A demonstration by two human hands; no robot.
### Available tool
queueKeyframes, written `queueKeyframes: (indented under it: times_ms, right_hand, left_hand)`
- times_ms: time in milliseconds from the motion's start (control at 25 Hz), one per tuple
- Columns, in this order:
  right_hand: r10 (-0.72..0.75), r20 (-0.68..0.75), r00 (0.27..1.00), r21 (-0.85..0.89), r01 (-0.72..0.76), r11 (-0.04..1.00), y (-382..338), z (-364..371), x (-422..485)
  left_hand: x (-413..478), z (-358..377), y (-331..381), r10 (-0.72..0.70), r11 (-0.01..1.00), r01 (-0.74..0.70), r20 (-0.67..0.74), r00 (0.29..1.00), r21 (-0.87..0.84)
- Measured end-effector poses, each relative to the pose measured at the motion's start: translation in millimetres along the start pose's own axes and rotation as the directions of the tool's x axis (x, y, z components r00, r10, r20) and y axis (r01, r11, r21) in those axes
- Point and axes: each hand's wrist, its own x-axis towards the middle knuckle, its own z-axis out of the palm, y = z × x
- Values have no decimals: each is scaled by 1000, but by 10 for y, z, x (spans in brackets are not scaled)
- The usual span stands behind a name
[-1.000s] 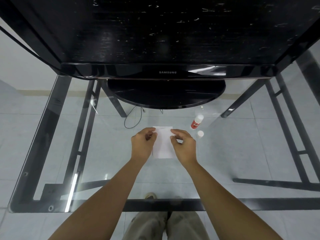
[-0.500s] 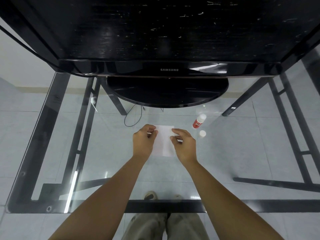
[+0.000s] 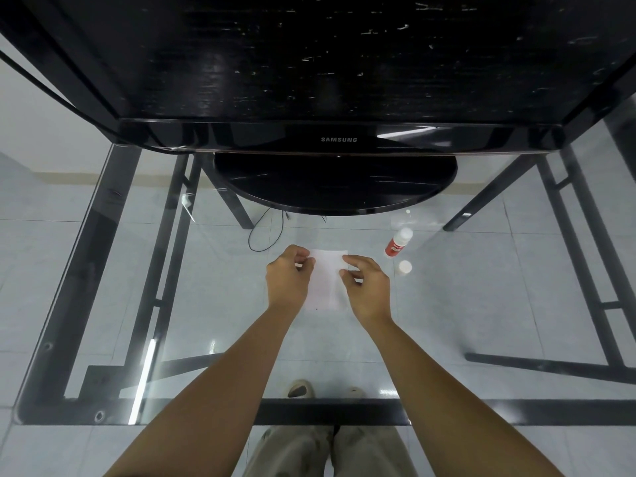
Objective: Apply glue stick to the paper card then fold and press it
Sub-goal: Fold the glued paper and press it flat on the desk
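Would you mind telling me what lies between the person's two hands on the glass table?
In the head view, the white paper card lies between the left hand and the right hand, both touching its side edges.

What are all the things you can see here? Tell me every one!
Paper card: one, white, flat on the glass between the hands.
Glue stick: one, red with white end, lying right of the card.
Cap: one, white, near the glue stick.
Monitor: one, black, at the table's far side.
Table: one, clear glass, black frame.
Cable: one, black, seen under the glass.
Floor: pale tiles.
Left hand: at the card's left edge.
Right hand: at the card's right edge.
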Motion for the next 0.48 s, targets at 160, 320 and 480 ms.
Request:
queueKeyframes:
  times_ms: [160, 320, 480]
  right_hand:
    - [-4, 1, 1000, -12, 4, 1000, -10, -4, 8]
    - [-9, -6, 1000, -24, 9, 1000, -3, 7, 14]
    - [-10, -16, 1000, -33, 10, 999, 0, 25, 22]
  left_hand:
    - [-4, -1, 17, -4, 1000, 4, 2, 1000, 12]
    - [-23, 1, 22, -25, 1000, 25, 2, 1000, 18]
    - [-27, 0, 20, -24, 1000, 24, 0, 1000, 14]
